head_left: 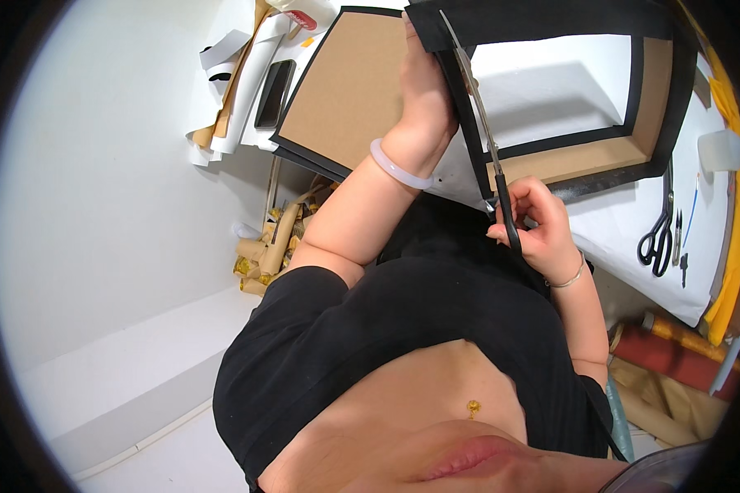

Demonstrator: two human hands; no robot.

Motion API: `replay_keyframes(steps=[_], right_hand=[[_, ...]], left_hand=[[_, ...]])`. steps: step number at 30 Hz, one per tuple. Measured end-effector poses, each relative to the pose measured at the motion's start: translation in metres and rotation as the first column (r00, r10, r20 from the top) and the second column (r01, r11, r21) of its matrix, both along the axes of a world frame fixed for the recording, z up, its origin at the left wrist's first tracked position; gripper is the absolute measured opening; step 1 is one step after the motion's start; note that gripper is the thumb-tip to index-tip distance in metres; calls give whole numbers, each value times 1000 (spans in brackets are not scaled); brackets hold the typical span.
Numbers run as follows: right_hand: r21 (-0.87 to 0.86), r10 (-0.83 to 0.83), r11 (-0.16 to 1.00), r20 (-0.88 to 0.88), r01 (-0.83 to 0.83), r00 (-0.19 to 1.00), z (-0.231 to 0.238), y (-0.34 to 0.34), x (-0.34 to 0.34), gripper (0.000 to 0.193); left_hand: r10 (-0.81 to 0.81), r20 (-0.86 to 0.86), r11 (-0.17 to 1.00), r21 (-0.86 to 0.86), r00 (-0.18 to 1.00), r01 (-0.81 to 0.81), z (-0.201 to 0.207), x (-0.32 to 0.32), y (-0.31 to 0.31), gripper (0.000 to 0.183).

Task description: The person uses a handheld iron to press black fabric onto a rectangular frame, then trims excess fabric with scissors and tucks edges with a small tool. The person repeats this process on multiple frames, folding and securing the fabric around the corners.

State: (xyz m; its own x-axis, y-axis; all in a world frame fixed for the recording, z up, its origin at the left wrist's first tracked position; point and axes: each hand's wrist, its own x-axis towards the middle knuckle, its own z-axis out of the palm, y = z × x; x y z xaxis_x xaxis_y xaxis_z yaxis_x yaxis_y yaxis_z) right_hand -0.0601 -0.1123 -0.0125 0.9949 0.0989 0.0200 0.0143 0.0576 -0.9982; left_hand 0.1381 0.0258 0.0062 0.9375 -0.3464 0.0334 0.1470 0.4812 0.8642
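A box-like frame [584,177], covered in black sheet with bare brown board on its inner walls, is held tilted above the white table. My left hand [426,86] grips its left side, fingers partly hidden behind the black edge. In my right hand [541,226] is a pair of scissors [487,123] with black handles. Their long blades point away from me along the frame's left side, slightly apart, by the black flap [534,23] at the far side. Whether the blades touch the sheet, I cannot tell.
Brown boards with black edges [341,90] lie stacked at left, beside a dark phone [275,94] and paper rolls [242,82]. At right are black-handled shears [656,246], slim tools [677,238] and a translucent bottle [722,151]. More rolls [279,238] stand below the table's left edge.
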Motion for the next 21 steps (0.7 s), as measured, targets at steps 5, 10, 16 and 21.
replay_keyframes(steps=[5,10,16,21], right_hand=[[-55,-24,998,7,24,1000,1,1,-1,45],[-108,-44,993,50,49,998,-3,1,-1,45],[-109,-65,991,77,73,995,-1,0,-2,45],[-66,-51,996,27,53,998,2,-1,-4,44]], left_hand=[[18,-12,1000,10,1000,-18,2,0,0,38],[43,-7,998,52,999,-43,2,0,-1,36],[35,14,999,13,999,-35,2,-5,-1,34],[52,-51,998,42,997,-50,8,-4,-3,33]])
